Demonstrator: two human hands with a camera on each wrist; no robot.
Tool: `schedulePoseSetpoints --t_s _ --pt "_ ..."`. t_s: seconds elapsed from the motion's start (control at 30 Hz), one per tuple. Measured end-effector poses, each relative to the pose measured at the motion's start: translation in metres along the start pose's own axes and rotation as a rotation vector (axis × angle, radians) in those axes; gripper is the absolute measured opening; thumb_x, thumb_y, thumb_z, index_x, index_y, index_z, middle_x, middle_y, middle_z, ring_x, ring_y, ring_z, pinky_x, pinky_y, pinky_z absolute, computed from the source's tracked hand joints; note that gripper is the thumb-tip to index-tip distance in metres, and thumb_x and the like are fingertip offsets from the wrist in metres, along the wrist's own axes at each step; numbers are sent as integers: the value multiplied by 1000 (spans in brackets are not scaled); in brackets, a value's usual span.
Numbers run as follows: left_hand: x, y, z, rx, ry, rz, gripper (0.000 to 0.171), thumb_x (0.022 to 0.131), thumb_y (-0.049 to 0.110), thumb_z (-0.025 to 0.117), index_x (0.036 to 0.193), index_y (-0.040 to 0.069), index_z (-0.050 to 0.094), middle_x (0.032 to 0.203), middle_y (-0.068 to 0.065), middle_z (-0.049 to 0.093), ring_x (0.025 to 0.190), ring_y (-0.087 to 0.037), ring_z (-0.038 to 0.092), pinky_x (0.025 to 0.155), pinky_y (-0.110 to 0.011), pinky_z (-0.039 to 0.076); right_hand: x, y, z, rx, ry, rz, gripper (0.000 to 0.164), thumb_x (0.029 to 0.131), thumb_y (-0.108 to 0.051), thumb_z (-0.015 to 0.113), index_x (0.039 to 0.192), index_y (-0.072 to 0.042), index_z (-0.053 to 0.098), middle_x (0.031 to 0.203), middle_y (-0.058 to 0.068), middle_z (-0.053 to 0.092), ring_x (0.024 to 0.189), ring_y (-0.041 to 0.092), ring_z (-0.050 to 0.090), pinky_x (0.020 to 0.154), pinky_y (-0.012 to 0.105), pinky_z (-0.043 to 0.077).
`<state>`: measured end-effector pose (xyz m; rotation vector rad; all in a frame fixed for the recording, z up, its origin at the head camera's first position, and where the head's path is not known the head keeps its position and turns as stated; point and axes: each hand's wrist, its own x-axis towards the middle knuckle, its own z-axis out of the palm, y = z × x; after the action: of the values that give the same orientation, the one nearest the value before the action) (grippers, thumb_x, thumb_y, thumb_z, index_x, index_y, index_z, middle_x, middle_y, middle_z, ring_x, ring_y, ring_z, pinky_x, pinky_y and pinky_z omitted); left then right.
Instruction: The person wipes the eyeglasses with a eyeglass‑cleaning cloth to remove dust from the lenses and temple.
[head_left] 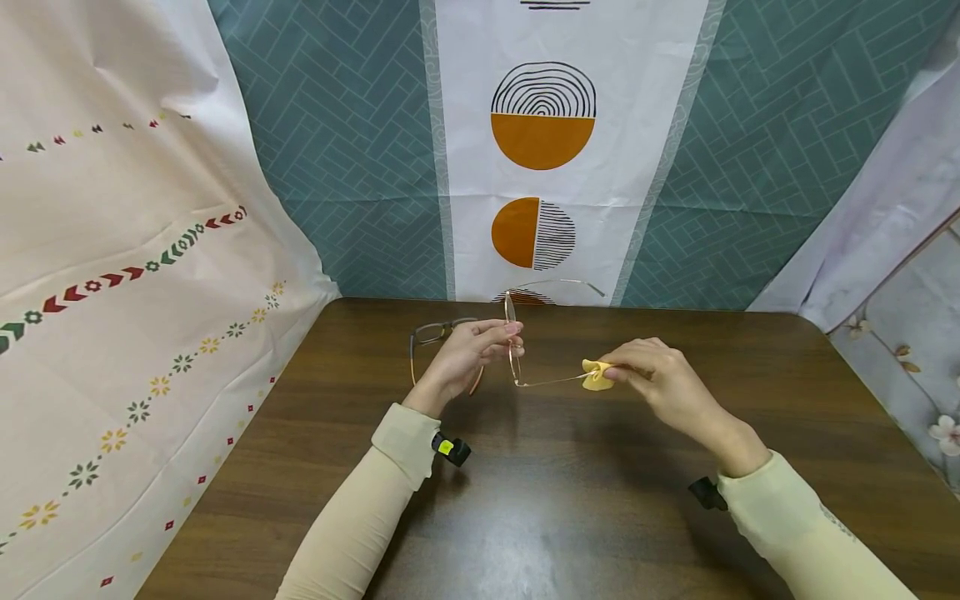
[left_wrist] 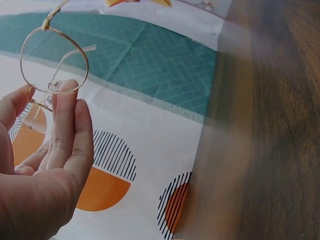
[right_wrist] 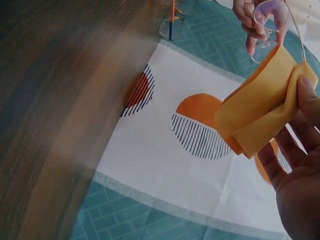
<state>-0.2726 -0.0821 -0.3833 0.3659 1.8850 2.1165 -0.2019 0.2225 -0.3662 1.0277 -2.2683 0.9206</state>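
My left hand [head_left: 471, 357] pinches a pair of thin gold-rimmed eyeglasses [head_left: 517, 384] at the bridge, holding them above the table with both temples pointing right. In the left wrist view the thumb and fingers grip around the middle of the frame, and one round lens [left_wrist: 54, 60] stands above the fingertips. A folded yellow cloth [right_wrist: 260, 107] is pinched between the thumb and fingers of my right hand [head_left: 663, 383]. The cloth wraps the end of the nearer temple [right_wrist: 296, 30], whose tip is hidden in it.
A second pair of glasses [head_left: 431, 334], dark-rimmed with orange-brown temples, lies on the brown wooden table [head_left: 570, 467] behind my left hand. A patterned teal and white curtain [head_left: 360, 167] hangs at the table's back edge. A cream cloth [head_left: 150, 333] drapes along the left side.
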Motion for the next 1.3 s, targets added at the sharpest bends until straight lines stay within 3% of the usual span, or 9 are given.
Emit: schedulePoseSetpoints --t_s 0.37,0.57,0.63,0.73,0.83,0.93,1.0,1.17,1.3 --pt "-1 1 -2 -16 -32 12 36 105 18 64 132 -6 66 96 -4 75 97 -25 73 113 -51 44 -6 9 -5 35 -20 69 30 79 10 81 102 -9 80 94 -5 76 85 9 61 76 21 45" --pt "0 2 0 -43 -47 -3 39 104 13 65 138 -4 63 111 -9 76 101 -19 74 110 -39 48 -6 9 -7 0 -7 31 31 76 13 81 100 -7 78 91 -5 74 82 9 61 77 22 45" --pt "0 2 1 -70 -51 -9 39 104 11 64 139 -5 61 118 -13 74 101 -17 74 112 -41 46 -5 7 -7 -19 3 13 32 75 13 82 100 -7 78 91 -5 75 81 10 62 78 22 45" --pt "0 0 2 -102 -41 -18 31 104 9 63 131 -5 64 119 -14 74 99 -15 74 115 -45 43 -3 3 -9 -39 16 -4 34 74 13 82 100 -7 78 91 -5 75 81 10 63 80 22 45" --pt "0 -1 4 -109 -28 -15 15 105 9 63 115 0 70 109 -9 76 97 -15 74 114 -45 43 -2 0 -11 -45 24 -16 34 74 14 82 101 -7 78 92 -4 75 82 11 64 82 23 45" --pt "0 -2 5 -89 -23 5 13 105 10 64 99 6 74 103 -6 77 96 -15 74 110 -40 48 -1 -1 -11 -54 24 -26 34 73 13 83 101 -7 78 91 -4 75 82 12 64 84 24 44" --pt "-1 -2 5 -75 -24 14 14 104 10 64 96 7 76 102 -6 77 96 -16 75 108 -39 49 -1 -2 -11 -65 19 -28 33 74 12 83 101 -7 78 92 -5 75 82 13 64 85 25 44" --pt "-2 0 7 -38 -2 16 11 102 8 66 104 2 76 102 -6 77 100 -19 73 111 -45 47 -1 -7 -10 -101 7 -44 31 75 9 84 100 -8 79 91 -5 75 80 13 62 82 27 42" --pt "-2 2 11 77 74 53 13 99 9 70 106 -1 75 100 -1 74 100 -19 66 108 -49 45 1 -16 -10 -146 -4 -108 33 73 7 86 102 -6 79 92 -3 74 81 15 63 83 30 42"
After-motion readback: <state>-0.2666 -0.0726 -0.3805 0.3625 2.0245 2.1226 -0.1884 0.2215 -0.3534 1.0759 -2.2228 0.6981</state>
